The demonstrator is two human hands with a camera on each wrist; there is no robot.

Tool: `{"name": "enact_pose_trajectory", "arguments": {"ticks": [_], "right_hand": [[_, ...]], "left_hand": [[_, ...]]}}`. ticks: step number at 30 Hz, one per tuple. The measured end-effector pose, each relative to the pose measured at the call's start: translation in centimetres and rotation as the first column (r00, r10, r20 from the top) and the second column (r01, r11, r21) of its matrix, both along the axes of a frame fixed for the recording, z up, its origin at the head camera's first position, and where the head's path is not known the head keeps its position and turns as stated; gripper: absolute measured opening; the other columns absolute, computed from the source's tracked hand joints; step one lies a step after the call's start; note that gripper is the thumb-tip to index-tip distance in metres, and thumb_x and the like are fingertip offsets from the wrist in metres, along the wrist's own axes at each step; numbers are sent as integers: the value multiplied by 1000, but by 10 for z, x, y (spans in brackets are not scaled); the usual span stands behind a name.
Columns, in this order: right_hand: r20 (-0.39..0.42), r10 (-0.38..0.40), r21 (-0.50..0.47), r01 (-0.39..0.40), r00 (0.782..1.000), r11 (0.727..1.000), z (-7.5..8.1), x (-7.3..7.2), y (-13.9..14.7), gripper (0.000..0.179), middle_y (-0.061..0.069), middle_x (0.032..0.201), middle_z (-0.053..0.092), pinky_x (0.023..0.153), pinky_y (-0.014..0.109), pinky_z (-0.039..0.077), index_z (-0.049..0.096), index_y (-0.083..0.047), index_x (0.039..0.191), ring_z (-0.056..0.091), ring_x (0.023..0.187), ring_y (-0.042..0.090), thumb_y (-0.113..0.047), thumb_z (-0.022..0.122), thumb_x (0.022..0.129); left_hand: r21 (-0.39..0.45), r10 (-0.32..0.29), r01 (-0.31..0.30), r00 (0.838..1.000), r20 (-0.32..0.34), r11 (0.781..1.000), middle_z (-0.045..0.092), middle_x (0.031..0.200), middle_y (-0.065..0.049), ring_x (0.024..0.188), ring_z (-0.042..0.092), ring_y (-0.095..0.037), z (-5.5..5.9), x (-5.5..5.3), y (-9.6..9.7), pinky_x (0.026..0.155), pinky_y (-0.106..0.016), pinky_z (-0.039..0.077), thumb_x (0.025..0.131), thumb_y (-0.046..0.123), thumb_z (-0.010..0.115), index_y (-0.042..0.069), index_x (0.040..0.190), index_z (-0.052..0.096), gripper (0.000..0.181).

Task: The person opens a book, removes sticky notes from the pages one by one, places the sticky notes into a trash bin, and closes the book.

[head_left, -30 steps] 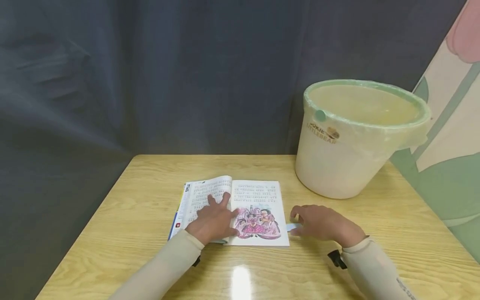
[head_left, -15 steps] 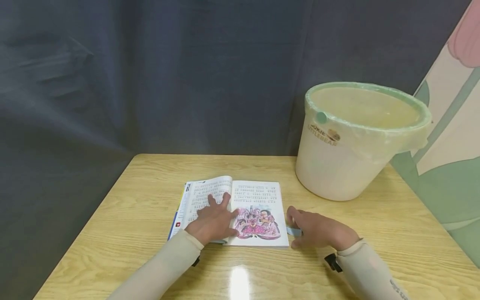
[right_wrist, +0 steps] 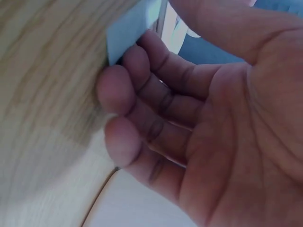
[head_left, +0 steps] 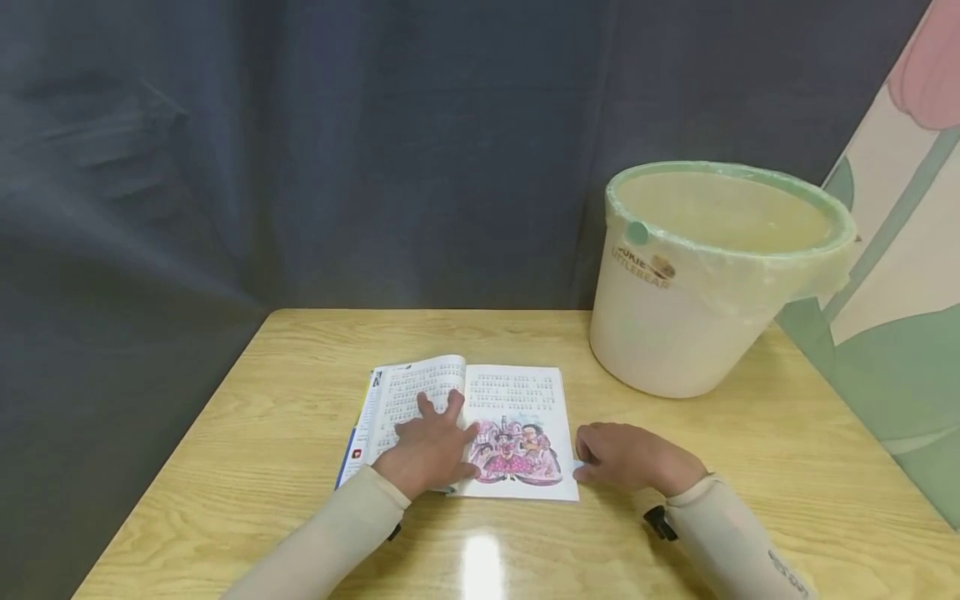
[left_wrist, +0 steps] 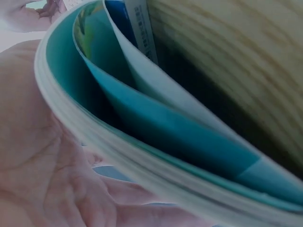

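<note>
Fingers splayed wide, rests the left hand (head_left: pixel 431 450) on the left page of an open, white-paged paperback book (head_left: pixel 517 383), close to the spine. Reaches across that spine with thumb and forefinger, onto a pink printed illustration (head_left: pixel 525 454) on the book's right page.

Over at the book's right edge, curls the fingers of the right hand (head_left: pixel 622 454) inward and pinches a thin, flat, pale-blue slip (right_wrist: pixel 130 33) between thumb and forefinger. Can't make out the thumb's tip from the right wrist camera. Holds on right where the slip juts from the book, low against the table.

Look at the book itself, lying open on a pale, wood-grained table (head_left: pixel 247 417), bowed up on its left side, with leaves arching near the spine and teal page faces showing in the gaps.

Wears a cream fabric sleeve (head_left: pixel 322 533) on each arm, on the book's near side, with a small black strap (head_left: pixel 660 523) by the right wrist.

Glance past the book's far right corner to a large, round, cream bin (head_left: pixel 656 342) with a pale-green rim, draped in a translucent yellowish liner (head_left: pixel 757 287). Find dark navy fabric (head_left: pixel 420 167) hanging behind the book, and a painted pink, white and green wall (head_left: pixel 892 275) well off to its right.
</note>
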State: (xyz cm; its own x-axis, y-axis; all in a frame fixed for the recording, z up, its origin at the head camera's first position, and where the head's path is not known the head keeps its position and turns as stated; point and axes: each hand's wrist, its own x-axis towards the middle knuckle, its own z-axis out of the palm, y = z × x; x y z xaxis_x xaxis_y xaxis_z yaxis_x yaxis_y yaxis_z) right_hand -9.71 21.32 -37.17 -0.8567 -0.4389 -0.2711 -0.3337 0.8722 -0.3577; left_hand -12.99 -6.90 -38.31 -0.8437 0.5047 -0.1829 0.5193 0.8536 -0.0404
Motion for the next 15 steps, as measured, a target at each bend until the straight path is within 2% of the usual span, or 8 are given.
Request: {"name": "enact_pose_trajectory", "arguments": {"ticks": [8,15], "right_hand": [[17,-3,25,3,1000,1000,1,-2,-2,24,-5,77,46,64,26,36,52,-17,83,42,71,10,-27,72,90],[22,-38,39,38,999,999,0,-4,-4,18,-7,73,51,63,26,37,56,-19,83,46,69,11,-24,72,90]], "left_hand": [[0,-7,7,1000,-13,1000,30,154,-17,133,37,-63,-1,1,1,76,-69,54,86,59,67,31,141,57,63],[-21,-22,21,999,-45,1000,31,152,-18,131,39,-63,-1,2,1,74,-68,55,87,60,67,30,141,57,62]]}}
